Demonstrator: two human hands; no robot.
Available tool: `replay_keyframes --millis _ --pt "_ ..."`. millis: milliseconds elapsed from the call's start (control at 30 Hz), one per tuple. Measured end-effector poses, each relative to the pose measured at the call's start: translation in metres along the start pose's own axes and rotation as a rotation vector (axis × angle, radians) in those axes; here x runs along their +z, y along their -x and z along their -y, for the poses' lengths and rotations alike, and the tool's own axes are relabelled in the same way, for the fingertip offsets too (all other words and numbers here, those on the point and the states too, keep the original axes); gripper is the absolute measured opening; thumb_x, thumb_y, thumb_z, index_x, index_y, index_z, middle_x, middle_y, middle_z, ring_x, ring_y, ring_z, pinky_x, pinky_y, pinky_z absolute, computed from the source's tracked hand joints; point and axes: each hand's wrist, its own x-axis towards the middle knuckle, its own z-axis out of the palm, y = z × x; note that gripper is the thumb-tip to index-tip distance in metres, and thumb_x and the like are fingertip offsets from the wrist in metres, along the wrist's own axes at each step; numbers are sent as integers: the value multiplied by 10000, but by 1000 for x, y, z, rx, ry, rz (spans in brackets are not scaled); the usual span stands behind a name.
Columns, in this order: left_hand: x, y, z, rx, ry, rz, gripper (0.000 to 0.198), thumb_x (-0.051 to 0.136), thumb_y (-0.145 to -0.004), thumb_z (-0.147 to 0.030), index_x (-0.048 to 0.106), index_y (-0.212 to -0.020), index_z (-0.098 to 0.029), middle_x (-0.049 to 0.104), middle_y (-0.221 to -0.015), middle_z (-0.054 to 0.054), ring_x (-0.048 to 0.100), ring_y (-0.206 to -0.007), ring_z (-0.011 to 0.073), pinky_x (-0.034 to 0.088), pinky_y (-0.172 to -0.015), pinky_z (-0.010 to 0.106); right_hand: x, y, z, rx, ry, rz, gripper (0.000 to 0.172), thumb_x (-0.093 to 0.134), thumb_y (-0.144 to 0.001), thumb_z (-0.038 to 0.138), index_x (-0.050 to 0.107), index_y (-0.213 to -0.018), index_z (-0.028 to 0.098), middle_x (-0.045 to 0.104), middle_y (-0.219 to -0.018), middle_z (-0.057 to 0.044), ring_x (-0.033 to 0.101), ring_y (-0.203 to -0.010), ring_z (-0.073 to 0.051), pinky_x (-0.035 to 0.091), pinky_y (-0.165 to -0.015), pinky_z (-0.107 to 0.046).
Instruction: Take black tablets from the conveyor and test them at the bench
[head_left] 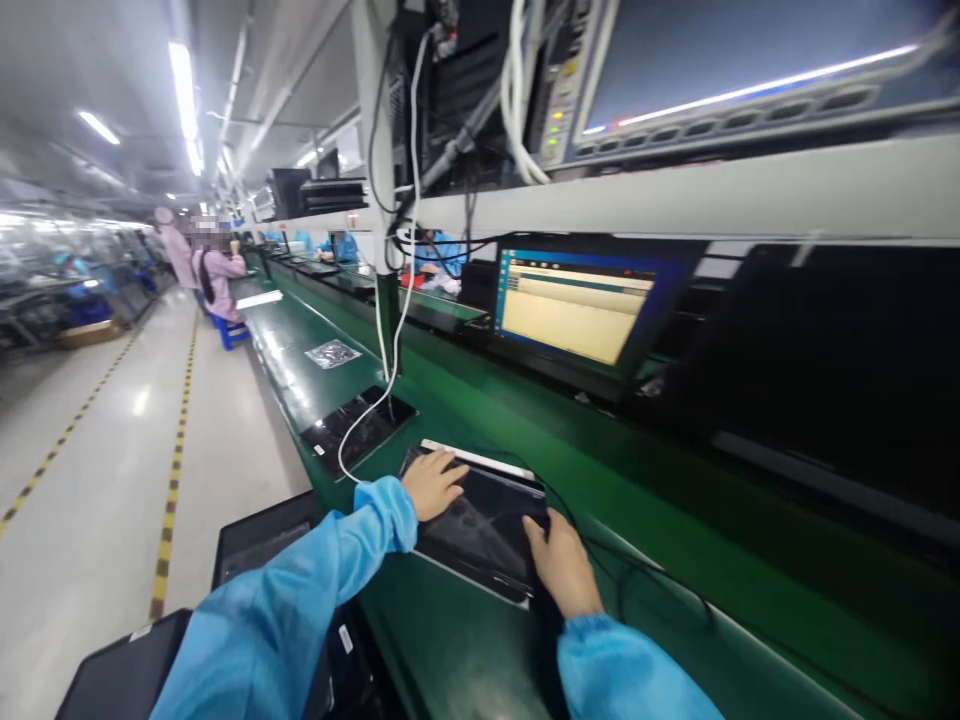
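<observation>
A flat black screen panel [480, 530] with a glossy, wrinkled-looking surface lies on the green workbench, a white strip [480, 458] along its far edge. My left hand [435, 485] rests on the panel's left part, palm down with fingers spread. At the right edge, my right hand [561, 562] grips the panel, thumb on top and the other fingers mostly hidden. Both arms wear blue sleeves. Just left of this panel lies another black panel [360, 430], and a white cable [409, 300] hangs down across it.
A lit monitor [574, 305] stands behind a green ledge, beside a dark screen [825, 400]. Overhead, a white shelf beam [675, 190] carries equipment. Dark panels [262, 535] lie at the lower left. A small clear bag [332, 353] sits farther along the bench; people in pink work beyond.
</observation>
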Motion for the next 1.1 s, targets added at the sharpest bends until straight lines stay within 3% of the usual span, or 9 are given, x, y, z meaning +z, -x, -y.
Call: replay_keyframes --millis 100,200,267,367,467,733,900,1000,1100 --pt "-9 8 3 -110 27 0 533 566 -899 -437 438 -1386 -259 327 -1504 35 292 -1378 224 290 -1131 375 4 -4 -6 -5 6 24 521 398 -934 291 431 -1305 -73 530 -1244 -266 514 -1168 -352 422 -982 -421" --pt "-20 17 12 -330 36 -21 659 563 -891 -434 336 -1437 -144 374 -1452 145 352 -1325 307 323 -1088 463 6 -5 -10 14 2 38 602 361 -899 366 427 -1314 -66 528 -1252 -265 515 -1165 -362 415 -987 -434" --pt "-23 21 23 -482 64 26 590 519 -915 -432 412 -1374 -78 512 -1293 199 480 -1202 332 383 -1012 511 7 -7 -12 30 -16 52 691 335 -855 421 409 -1327 -79 500 -1285 -269 487 -1195 -369 387 -1015 -433" --pt "-22 24 41 -601 176 169 447 473 -940 -475 588 -1161 -104 626 -1080 149 599 -1019 279 467 -907 496 8 -9 -13 41 -47 79 835 288 -771 506 385 -1338 -99 466 -1318 -274 460 -1217 -377 357 -1039 -428" --pt "-17 22 53 -624 298 226 403 480 -946 -470 589 -1159 -145 616 -1130 113 599 -1022 236 480 -910 463 8 -9 -14 38 -57 81 932 238 -713 580 386 -1342 -92 469 -1315 -269 468 -1204 -384 362 -1031 -436" --pt "-12 21 58 -611 462 217 342 514 -942 -421 606 -1115 -142 638 -1055 87 616 -956 209 496 -884 423 10 -10 -19 19 -62 54 980 220 -689 617 391 -1334 -100 496 -1277 -278 496 -1172 -381 379 -1016 -427" --pt "-20 25 53 -573 391 52 494 591 -895 -327 464 -1316 -101 608 -1123 141 603 -1003 262 507 -866 456 14 -13 -18 10 -48 46 878 264 -750 550 392 -1318 -107 487 -1271 -289 483 -1184 -384 377 -1025 -438" --pt "-33 30 23 -421 267 -176 733 656 -804 -178 294 -1437 -96 392 -1402 209 412 -1258 371 404 -996 551 5 -4 -6 -72 54 -49 802 248 -807 509 384 -1328 -86 506 -1172 -307 540 -1074 -422 436 -933 -518" --pt "-38 42 -35 -49 196 -323 542 619 -846 -238 436 -1354 -196 380 -1440 114 366 -1307 284 341 -1092 458 -15 20 3 -341 81 -219 768 250 -819 529 437 -1312 -29 505 -1159 -289 531 -1058 -453 435 -910 -582"
